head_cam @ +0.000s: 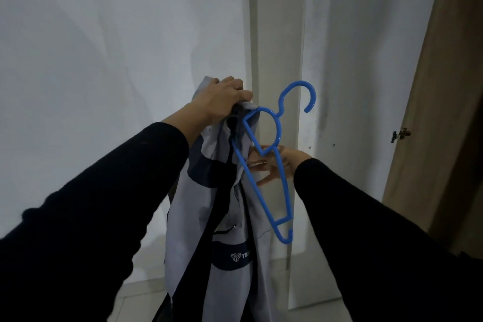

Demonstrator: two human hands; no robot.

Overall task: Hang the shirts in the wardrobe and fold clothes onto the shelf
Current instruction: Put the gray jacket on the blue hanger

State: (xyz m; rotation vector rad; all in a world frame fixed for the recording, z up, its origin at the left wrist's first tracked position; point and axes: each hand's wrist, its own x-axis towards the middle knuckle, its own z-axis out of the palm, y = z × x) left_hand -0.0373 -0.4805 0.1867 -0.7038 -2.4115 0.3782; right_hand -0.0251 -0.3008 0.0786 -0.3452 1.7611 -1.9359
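Your left hand [224, 97] is gripping the bunched collar of the grey shirt [230, 217], which is hanging toward the floor; your right hand [271, 165], fingers loosely curled, is holding the blue hanger [269, 154] beside it. You're mid-threading: next, the free arm of the hanger likely needs working into the second shoulder before hanging it.

My blue hanger [264, 162] looks like smooth, glossy plastic. The grey shirt [230, 217] is soft matt cloth; the door [444, 86] is matt wood.

Dim, cool light falls unevenly on the white wall [104, 60], soft shadows streaking it, the black sleeves [91, 204] lose all detail, the whole view is slightly soft and grainy, and wide-angle distortion bends the door [444, 112] edge.
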